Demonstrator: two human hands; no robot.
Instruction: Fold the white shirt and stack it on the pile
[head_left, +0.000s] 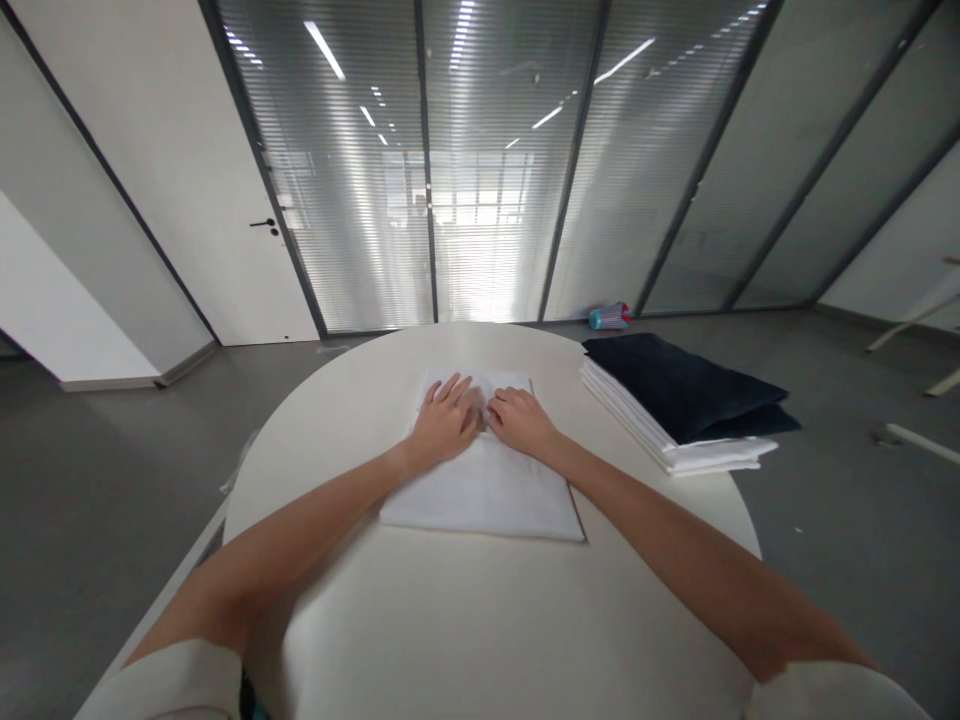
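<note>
A folded white cloth (487, 490) lies flat on the round white table (480, 620) in front of me, its near edge fairly straight. My left hand (446, 420) rests on its upper part, several fingers stretched out and spread; the thumb side is slightly blurred. Close beside it, my right hand (521, 420) has its fingers curled down at the cloth and appears to pinch it. The small space between the two hands is partly hidden by the fingers.
A stack of folded white cloths (637, 420) sits at the table's right edge, with a dark navy folded cloth (675, 385) on top. On the floor beyond lies a blue and red packet (609, 317). Glass partitions with blinds and a white door (225, 200) stand behind.
</note>
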